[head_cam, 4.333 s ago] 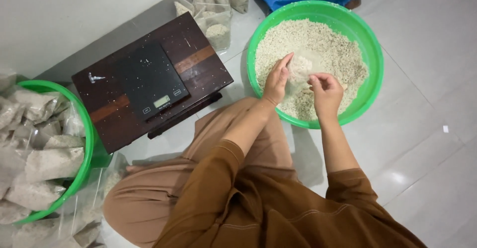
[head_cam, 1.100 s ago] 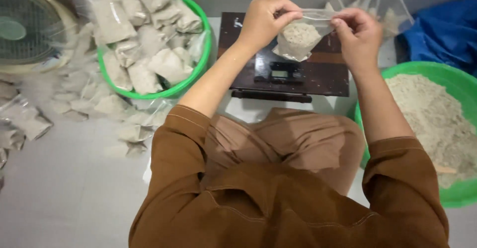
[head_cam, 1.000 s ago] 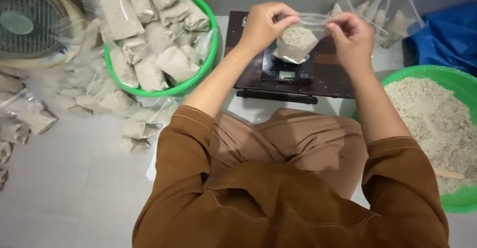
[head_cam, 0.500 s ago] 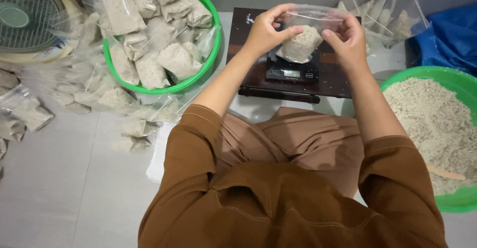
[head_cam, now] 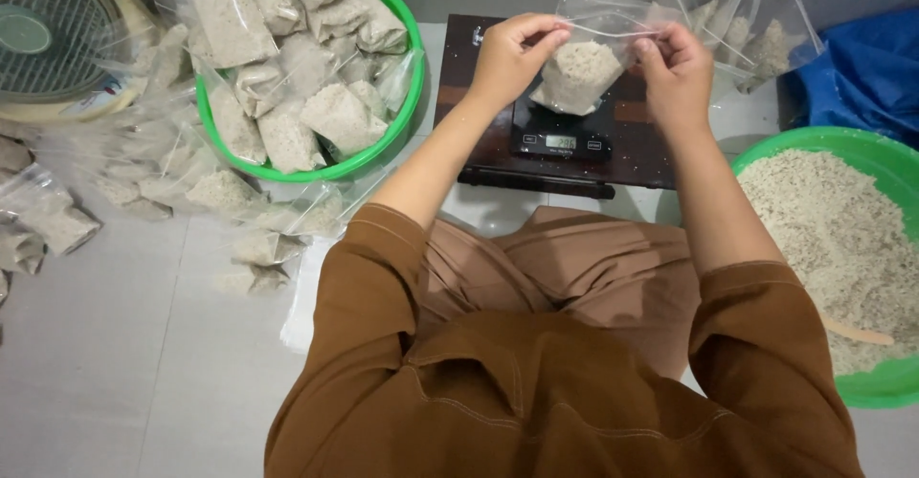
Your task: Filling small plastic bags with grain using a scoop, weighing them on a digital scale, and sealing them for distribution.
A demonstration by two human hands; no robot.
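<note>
A clear plastic bag [head_cam: 586,65] part-filled with pale grain hangs just above a small black scale [head_cam: 563,136]. My left hand [head_cam: 509,55] pinches the bag's top left corner. My right hand [head_cam: 676,68] pinches its top right corner, stretching the mouth between them. The scale rests on a dark wooden stand [head_cam: 632,148] in front of my knees. My brown sleeves and trousers fill the lower view.
A green basin [head_cam: 410,105] at the left holds several filled bags; more filled bags lie on the floor around it. A second green basin [head_cam: 895,382] at the right holds loose grain and a wooden stick. A fan [head_cam: 48,38] stands far left; blue cloth [head_cam: 866,66] far right.
From scooping in the grain basin, both hands went to the scale with a filled bag. Over the last second the hands moved apart along the bag's top edge.
</note>
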